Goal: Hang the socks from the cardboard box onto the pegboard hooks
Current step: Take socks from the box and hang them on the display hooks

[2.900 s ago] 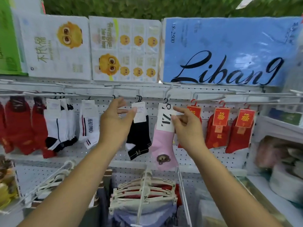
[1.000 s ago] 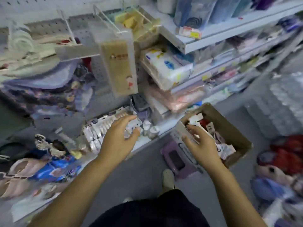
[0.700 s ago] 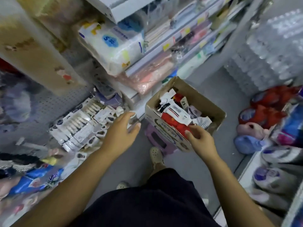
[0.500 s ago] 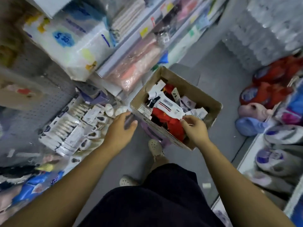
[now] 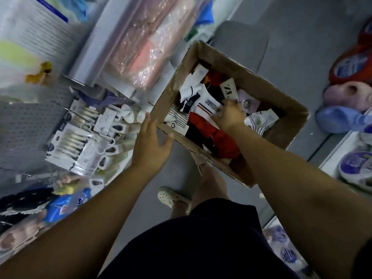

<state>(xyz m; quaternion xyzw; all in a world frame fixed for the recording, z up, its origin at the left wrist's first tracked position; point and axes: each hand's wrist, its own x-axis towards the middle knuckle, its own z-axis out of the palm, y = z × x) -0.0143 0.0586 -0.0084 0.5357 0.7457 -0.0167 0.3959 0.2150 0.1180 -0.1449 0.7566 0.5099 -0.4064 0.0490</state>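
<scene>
picking socks (image 5: 209, 104) out of the cardboard box (image 5: 261, 81)
right hand (image 5: 228, 115) dug into pile, grip can't tell; left hand (image 5: 151, 146) spread wide by box corner. best pinch one header card (image 5: 229, 91), lift clear.

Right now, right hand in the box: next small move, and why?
Probably pinch the white sock with navy lettering and red stripes under the right hand and lift it clear. That hand is down inside the brown cardboard box, on that sock; whether it grips yet is blurred. The left hand lies open at the box's near corner.
</scene>
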